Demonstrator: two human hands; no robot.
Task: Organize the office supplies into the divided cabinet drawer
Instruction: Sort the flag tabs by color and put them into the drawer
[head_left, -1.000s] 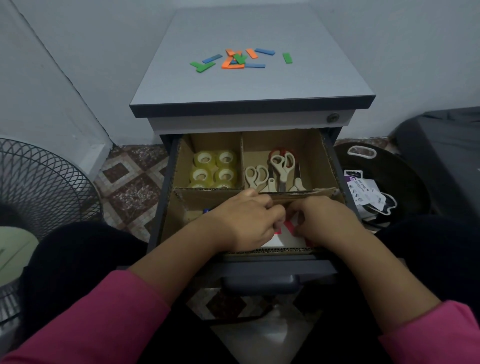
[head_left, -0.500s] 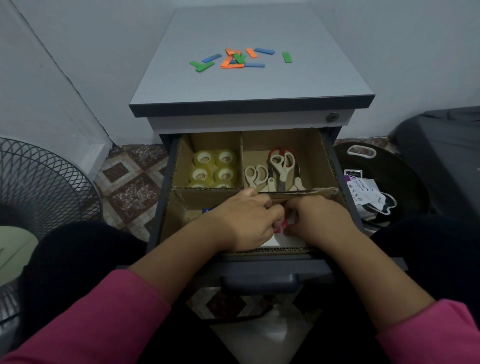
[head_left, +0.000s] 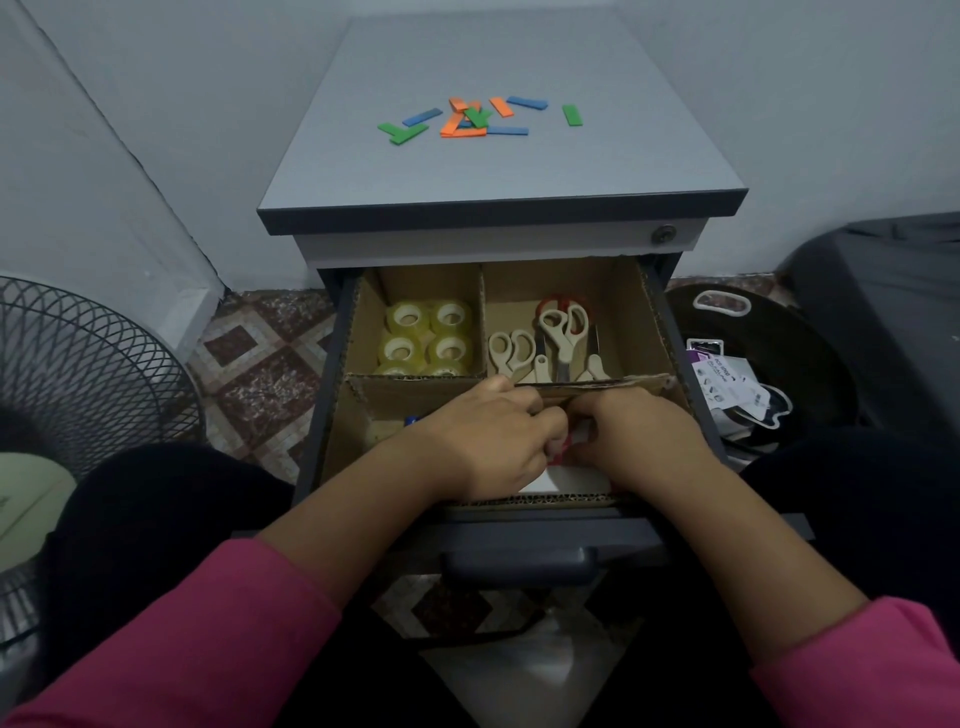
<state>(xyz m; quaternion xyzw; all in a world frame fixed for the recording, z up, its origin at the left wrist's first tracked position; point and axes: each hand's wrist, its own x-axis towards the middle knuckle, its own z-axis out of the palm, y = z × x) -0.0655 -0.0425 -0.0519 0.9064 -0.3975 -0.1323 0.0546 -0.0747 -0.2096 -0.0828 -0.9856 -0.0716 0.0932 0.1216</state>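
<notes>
**Both hands at work in the front compartment of the divided drawer**

The cabinet drawer (head_left: 332, 415) is seen pulled open beneath the grey cabinet top (head_left: 498, 171), and it is split by cardboard dividers (head_left: 483, 317) into compartments. In the rear left compartment, rolls of clear tape (head_left: 428, 338) are packed side by side. In the rear right compartment, several pairs of scissors (head_left: 561, 332) are laid with beige handles, one pair with red handles lying beneath another.

The left hand (head_left: 488, 441) and the right hand (head_left: 639, 436) are lowered together into the front right compartment, knuckles up and nearly touching each other. The fingers of both are curled downward around small red and white items (head_left: 563, 452), of which only slivers can be made out between the hands; what exactly is pinched by each hand cannot be told. A white sheet or card (head_left: 550, 480) is seen lying flat just below the hands, against the front wall of the compartment. In the front left compartment, a small blue object (head_left: 411, 419) is partly visible beside the left wrist.

On the cabinet top, a loose scatter of green, blue and orange flat strips (head_left: 467, 119) is left lying, some overlapping. A wire fan guard (head_left: 78, 374) is placed on the patterned floor to the left, and a dark round bag with printed packaging (head_left: 727, 384) is seen to the right.
</notes>
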